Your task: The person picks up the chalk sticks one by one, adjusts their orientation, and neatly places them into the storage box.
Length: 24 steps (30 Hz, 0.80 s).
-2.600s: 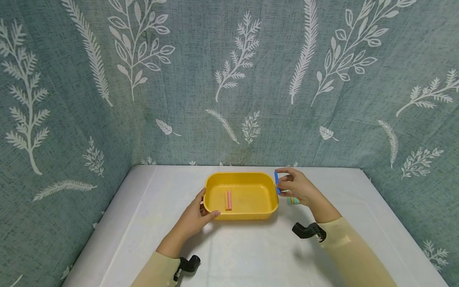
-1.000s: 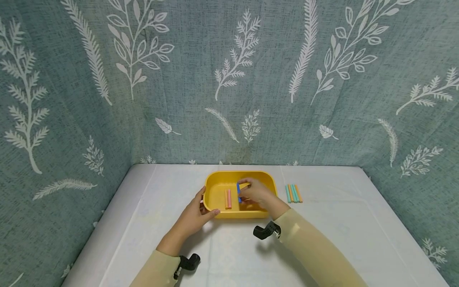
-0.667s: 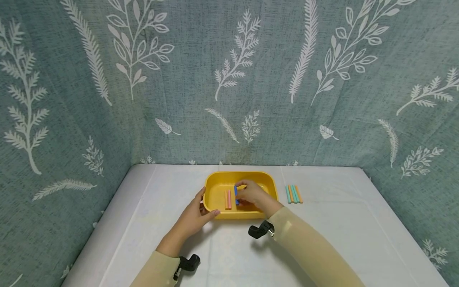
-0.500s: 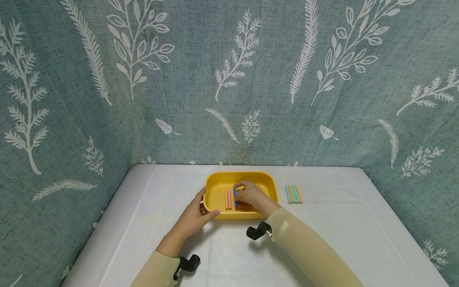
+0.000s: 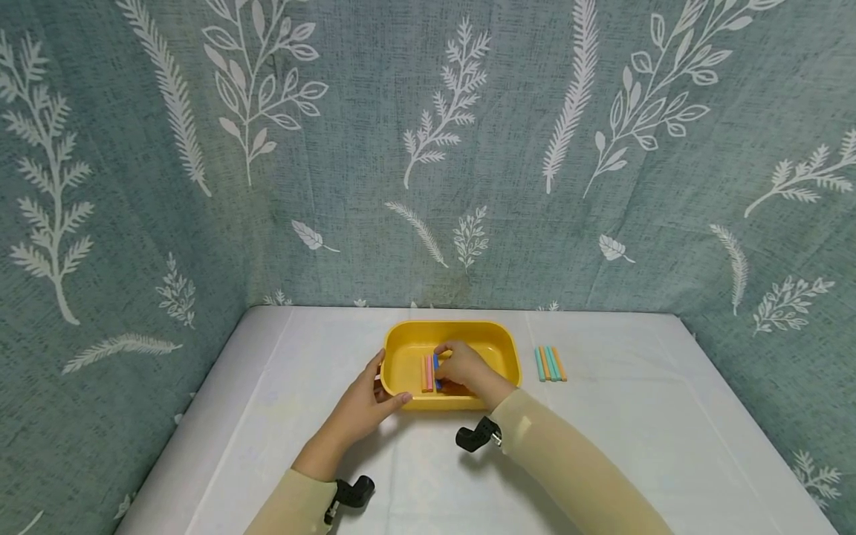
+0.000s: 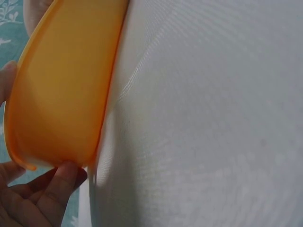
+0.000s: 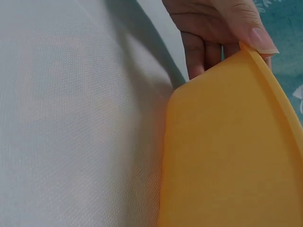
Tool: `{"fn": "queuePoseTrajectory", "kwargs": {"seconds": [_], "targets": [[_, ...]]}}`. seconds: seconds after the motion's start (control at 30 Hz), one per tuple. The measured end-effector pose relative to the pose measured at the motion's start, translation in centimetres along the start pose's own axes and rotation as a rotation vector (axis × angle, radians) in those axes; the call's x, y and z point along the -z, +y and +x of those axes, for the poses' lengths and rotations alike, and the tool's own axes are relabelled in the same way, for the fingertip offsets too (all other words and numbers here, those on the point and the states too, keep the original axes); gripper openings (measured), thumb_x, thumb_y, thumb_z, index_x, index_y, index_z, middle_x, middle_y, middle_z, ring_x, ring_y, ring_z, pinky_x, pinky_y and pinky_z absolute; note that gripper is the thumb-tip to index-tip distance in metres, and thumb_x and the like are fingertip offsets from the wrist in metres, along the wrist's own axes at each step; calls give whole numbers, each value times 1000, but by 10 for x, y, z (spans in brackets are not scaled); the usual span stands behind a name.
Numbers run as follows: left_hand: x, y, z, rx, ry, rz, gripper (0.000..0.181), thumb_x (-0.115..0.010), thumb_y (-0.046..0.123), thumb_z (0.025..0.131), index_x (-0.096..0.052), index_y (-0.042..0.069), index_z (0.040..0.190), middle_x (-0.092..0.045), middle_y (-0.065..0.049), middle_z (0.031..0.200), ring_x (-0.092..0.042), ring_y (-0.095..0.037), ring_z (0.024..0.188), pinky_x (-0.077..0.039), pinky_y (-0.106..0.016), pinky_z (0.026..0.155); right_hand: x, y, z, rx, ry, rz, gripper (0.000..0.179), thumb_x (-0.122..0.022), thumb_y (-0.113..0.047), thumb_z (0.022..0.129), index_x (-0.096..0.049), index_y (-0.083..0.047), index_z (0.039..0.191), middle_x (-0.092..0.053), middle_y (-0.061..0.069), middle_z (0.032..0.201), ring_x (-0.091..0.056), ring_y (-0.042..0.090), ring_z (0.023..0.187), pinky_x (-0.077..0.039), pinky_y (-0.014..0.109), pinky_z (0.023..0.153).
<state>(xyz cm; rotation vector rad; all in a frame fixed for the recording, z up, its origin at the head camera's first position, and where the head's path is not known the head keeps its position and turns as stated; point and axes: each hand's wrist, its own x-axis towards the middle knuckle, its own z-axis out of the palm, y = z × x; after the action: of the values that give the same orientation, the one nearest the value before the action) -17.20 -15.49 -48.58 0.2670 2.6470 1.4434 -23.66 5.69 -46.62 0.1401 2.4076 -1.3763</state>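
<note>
In the head view I have the right hand (image 5: 463,367) inside the tray (image 5: 455,403), its fingers curled in close and pinching the blue stick (image 5: 436,362), though the exact contact is too small for me to make out. The stick is about mid-tray, just beside the pink stick (image 5: 430,374), with the orange stick (image 5: 424,374) beyond at 9 o'clock; four others (image 5: 551,364) lie outside at 3 o'clock. I'd judge it light and stiff, perhaps brittle if chalky, so I'd hold it lightly by its long sides, near the middle. The left hand (image 5: 364,405) grips the tray at 8 o'clock, part-curled around that end. In the left wrist view its fingers bend against the tray at 7 o'clock; the wall looks like thin, smooth plastic, light and apt to slide. In the right wrist view, at 1 o'clock, the left thumb overlaps the rim, a sound corner hold.
</note>
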Motion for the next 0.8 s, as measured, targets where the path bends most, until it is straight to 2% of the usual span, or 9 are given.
{"fn": "queuePoseTrajectory", "kwargs": {"seconds": [0.17, 0.33, 0.8], "targets": [[0, 0, 0, 1, 1, -3, 101, -78, 40, 88, -16, 10, 161, -36, -18, 156, -58, -31, 125, -51, -42, 101, -2, -1, 1, -22, 26, -39, 48, -78, 3, 80, -62, -5, 126, -62, 13, 91, -63, 16, 58, -57, 25, 55], [0, 0, 0, -3, 2, -1, 100, -78, 39, 88, -16, 10, 161, -37, -18, 156, -58, -31, 124, -52, -42, 100, -2, -2, 2, -50, 25, -32, 45, -76, 3, 82, -62, -5, 125, -62, 14, 90, -63, 17, 57, -58, 25, 55], [-1, 0, 1, 9, 0, -2, 100, -78, 39, 88, -15, 10, 161, -35, -18, 157, -58, -32, 125, -51, -43, 101, -3, -2, 1, -64, 41, -23, 42, -74, 3, 85, -63, -5, 124, -62, 13, 86, -63, 17, 60, -58, 24, 56]]}}
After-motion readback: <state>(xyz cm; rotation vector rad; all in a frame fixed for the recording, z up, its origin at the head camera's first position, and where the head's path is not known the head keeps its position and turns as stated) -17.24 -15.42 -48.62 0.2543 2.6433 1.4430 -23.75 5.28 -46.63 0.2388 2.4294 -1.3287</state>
